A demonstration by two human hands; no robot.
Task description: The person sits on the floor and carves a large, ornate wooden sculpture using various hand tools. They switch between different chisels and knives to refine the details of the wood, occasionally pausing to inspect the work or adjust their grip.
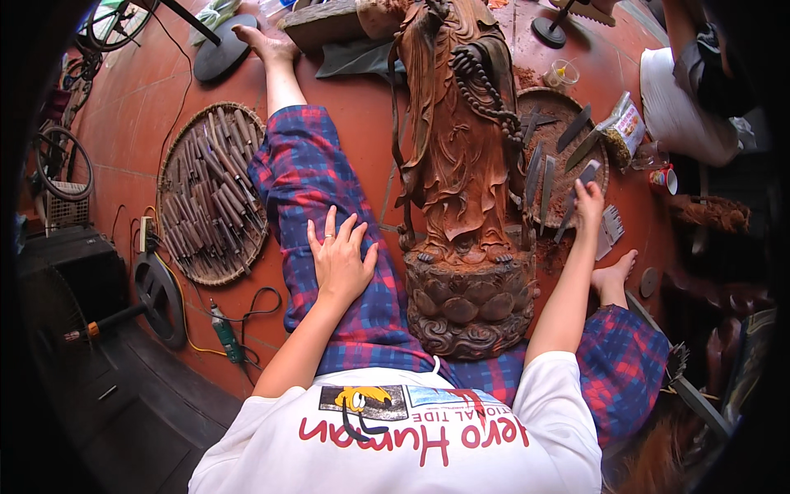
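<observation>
My left hand [344, 262] rests flat on my left thigh, fingers spread, a ring on one of them, holding nothing. Out to the right, my right hand [589, 204] is closed around a flat, blade-like tool [590, 170]; a grey end sticks out past the fingers. That hand is over the right edge of a round woven tray [550, 100] with several long flat blades [573, 128] and reddish dust in it. Between my legs stands a carved wooden statue [457, 173], a robed figure with a bead string, on a lotus-shaped base [469, 305]. Its top is cut off by the picture's edge.
At the left, a round basket [164, 173] holds several wood-handled carving tools [214, 185]. A green rotary tool [226, 331] with a cord lies below it. A plastic bag [623, 130], a cup [663, 179] and a glass jar [562, 74] stand around the right tray.
</observation>
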